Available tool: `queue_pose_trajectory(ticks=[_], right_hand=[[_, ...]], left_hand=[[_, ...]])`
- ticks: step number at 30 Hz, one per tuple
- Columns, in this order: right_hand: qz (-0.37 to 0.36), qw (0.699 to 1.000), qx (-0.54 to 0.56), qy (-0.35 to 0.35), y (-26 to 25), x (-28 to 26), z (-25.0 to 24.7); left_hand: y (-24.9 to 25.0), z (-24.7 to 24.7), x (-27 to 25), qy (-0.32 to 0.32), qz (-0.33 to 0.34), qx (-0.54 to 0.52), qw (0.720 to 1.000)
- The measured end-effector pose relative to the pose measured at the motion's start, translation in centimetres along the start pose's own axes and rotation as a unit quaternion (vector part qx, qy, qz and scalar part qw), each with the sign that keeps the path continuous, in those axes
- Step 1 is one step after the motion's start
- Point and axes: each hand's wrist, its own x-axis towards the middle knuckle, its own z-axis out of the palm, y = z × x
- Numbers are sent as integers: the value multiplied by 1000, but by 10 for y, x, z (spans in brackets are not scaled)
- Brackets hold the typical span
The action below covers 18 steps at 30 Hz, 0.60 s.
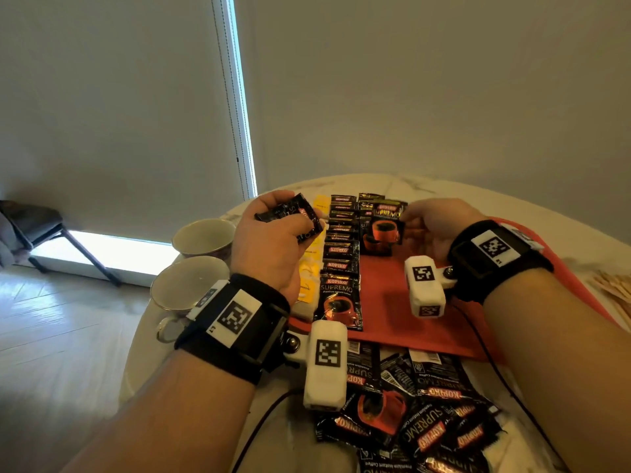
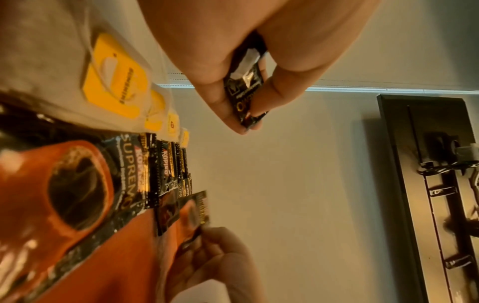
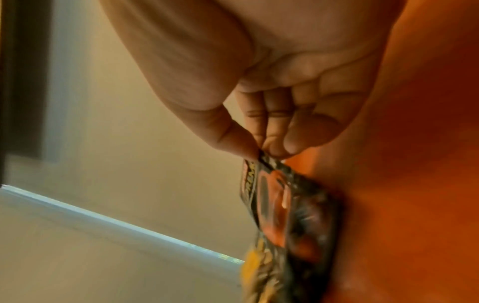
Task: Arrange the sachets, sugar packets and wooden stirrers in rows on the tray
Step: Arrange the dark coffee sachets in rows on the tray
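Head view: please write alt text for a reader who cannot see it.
Each hand holds a black coffee sachet above a red tray: the left hand grips one, and the right hand pinches another at the far end of a second row. A finished sachet row and yellow packets lie to the left, and loose sachets lie nearer.

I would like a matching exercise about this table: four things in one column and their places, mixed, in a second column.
Things:
1. yellow packets
2. wooden stirrers
3. loose coffee sachets
4. two cups

Places:
A. heaped on the table in front of the tray's near edge
B. at the table's left edge
C. on the table right of the tray
D. in a row left of the finished sachet row

Pairs: 1-D, 2-C, 3-A, 4-B
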Motion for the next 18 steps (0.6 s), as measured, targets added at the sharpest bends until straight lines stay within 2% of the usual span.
queue_pose_trajectory(ticks=[3,7,12,18], right_hand=[[27,999,-42,17,10,6,-6],[36,998,-47,-22,13,4,-4],[11,995,-97,-8,14,3,4],[14,995,-96,-8,15,4,3]], left_hand=[[0,1,0,-5,-5,2,1000],[1,0,0,-5,-12,1,1000],[0,-1,0,1,-16,0,1000],[-1,1,1,5,-18,-2,1000]])
